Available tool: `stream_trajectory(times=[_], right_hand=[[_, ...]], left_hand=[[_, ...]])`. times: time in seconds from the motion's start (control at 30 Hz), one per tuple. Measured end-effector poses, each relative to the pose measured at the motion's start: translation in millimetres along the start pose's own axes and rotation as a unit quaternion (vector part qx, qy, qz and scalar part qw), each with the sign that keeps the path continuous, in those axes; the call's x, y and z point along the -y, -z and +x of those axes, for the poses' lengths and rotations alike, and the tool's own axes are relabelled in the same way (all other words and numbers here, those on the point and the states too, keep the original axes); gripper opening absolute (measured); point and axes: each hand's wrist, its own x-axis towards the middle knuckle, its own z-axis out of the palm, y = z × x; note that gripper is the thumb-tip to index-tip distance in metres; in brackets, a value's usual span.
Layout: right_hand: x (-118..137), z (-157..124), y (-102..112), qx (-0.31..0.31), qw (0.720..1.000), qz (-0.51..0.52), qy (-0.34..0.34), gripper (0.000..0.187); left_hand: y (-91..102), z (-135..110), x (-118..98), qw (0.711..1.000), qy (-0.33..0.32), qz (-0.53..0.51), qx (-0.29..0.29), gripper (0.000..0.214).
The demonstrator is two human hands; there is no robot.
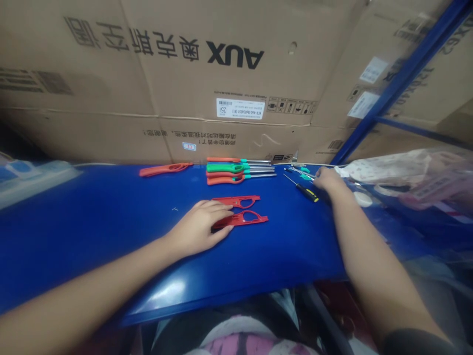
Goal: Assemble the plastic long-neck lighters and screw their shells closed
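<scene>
Two red lighter casing halves lie side by side on the blue table, the upper casing half (246,201) and the lower casing half (249,217). My left hand (203,222) covers their left ends, its thumb and fingers around the lower one. At the right, my right hand (327,180) has its fingers closed among thin metal rods and small green parts (305,172); its fingertips are partly hidden. A black and yellow screwdriver (307,193) lies just left of that hand.
Several assembled lighters (225,168), orange, red and green with metal tubes, lie at the back. Left of them is another red-orange casing (164,169). Cardboard boxes (177,98) stand behind the table (111,212). Plastic bags (391,167) lie right, near a blue metal frame (399,74).
</scene>
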Motion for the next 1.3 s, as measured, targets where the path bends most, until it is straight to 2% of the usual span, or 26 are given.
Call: stream_trajectory(times=[0.1,0.27,0.43,0.6,0.73,1.17,1.3], right_hand=[[0.0,0.6,-1.2,0.003,0.999,-0.024,-0.035,0.047],[2.6,-0.1,-0.5,0.024,0.997,-0.039,-0.060,0.039],[5.0,0.9,-0.1,0.047,0.997,-0.028,-0.050,0.030],[6.2,1.8,-1.1,0.061,0.997,-0.017,-0.036,0.031],[6.6,1.6,-1.1,0.067,0.997,-0.016,-0.032,0.023],[15.3,-13.8,16.1,-0.004,0.999,0.006,-0.037,0.018],[16.8,-18.0,21.2,-0.006,1.000,0.021,-0.021,0.018]], left_hand=[[-0.4,-0.3,-0.4,1.000,-0.002,-0.007,-0.005,0.032],[-0.7,-0.2,-0.5,1.000,0.000,-0.013,-0.006,0.031],[-0.7,-0.4,-0.1,1.000,-0.001,-0.009,-0.003,0.032],[-0.7,-1.0,-0.4,1.000,0.001,-0.001,0.002,0.032],[-0.8,-0.4,1.5,1.000,-0.002,-0.005,0.005,0.032],[0.2,-0.8,5.1,1.000,-0.011,-0.011,0.007,0.032],[-0.4,-0.1,6.2,1.000,-0.007,-0.019,0.002,0.031]])
